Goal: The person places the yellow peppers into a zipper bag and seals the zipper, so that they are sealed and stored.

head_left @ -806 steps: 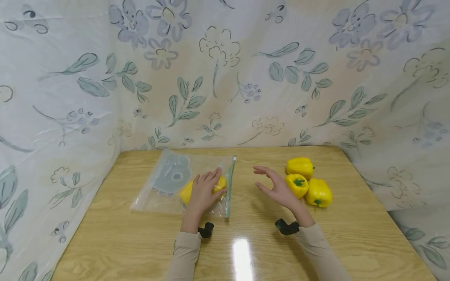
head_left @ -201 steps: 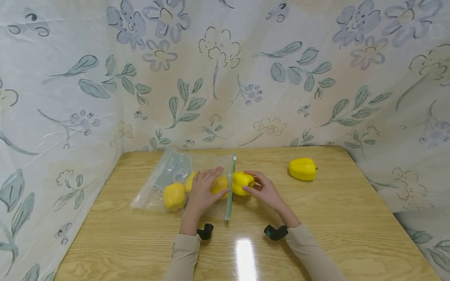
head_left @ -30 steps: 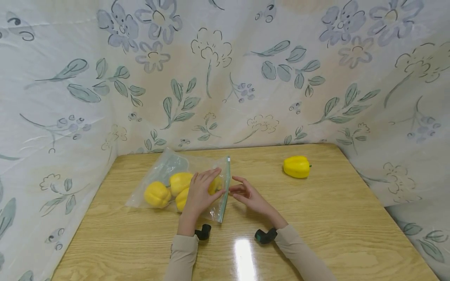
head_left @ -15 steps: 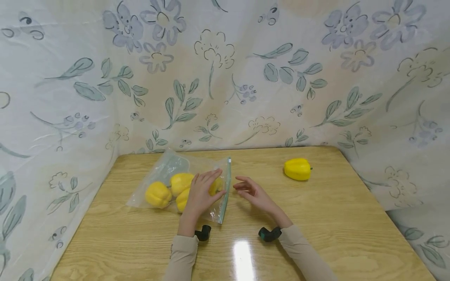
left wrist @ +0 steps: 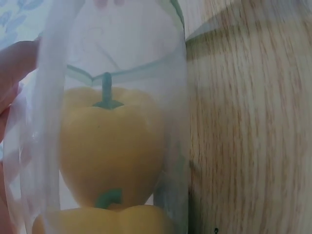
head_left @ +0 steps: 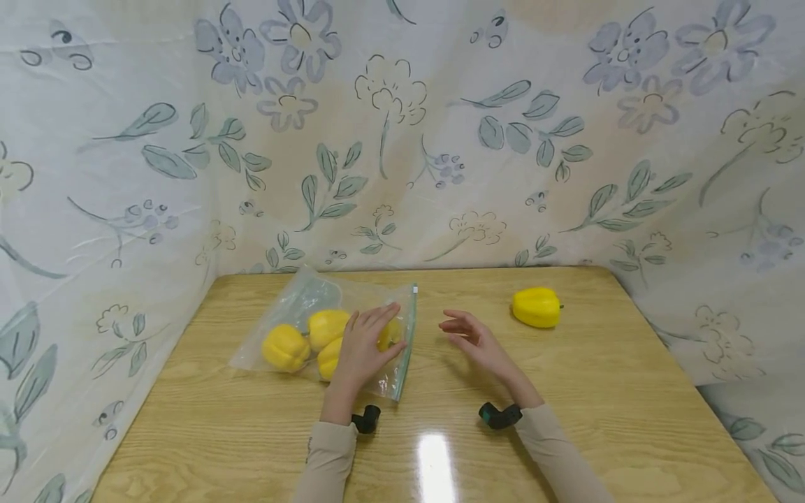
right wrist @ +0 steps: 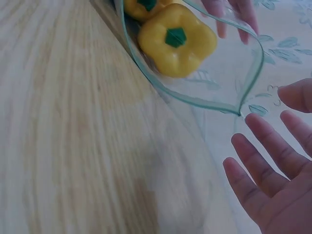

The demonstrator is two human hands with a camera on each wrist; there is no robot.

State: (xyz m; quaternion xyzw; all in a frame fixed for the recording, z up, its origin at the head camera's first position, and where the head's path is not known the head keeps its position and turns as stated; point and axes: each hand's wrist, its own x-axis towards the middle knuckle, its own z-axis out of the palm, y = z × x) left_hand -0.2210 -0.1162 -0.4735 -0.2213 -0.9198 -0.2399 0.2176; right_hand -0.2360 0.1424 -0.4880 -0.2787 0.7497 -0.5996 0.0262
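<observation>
In the head view my left hand holds the clear zip bag near its green-edged mouth, thumb and fingers spread apart across the film. Several yellow bell peppers lie inside; my left hand partly covers some. Through the film, the left wrist view shows one bell pepper with its green stem upward. My right hand hovers to the right of the mouth, fingers loosely bent and holding nothing. The right wrist view shows the mouth gaping, with a bell pepper just inside and my right hand's fingers spread.
One yellow bell pepper lies alone at the back right of the wooden table. Floral fabric stands behind the table and along both sides. A black wrist camera mount sits at my right wrist.
Over the last second my right hand has drawn away from the bag mouth to the right. Earlier, two more peppers lay on the right and have since gone into the bag. My left hand stays there.
</observation>
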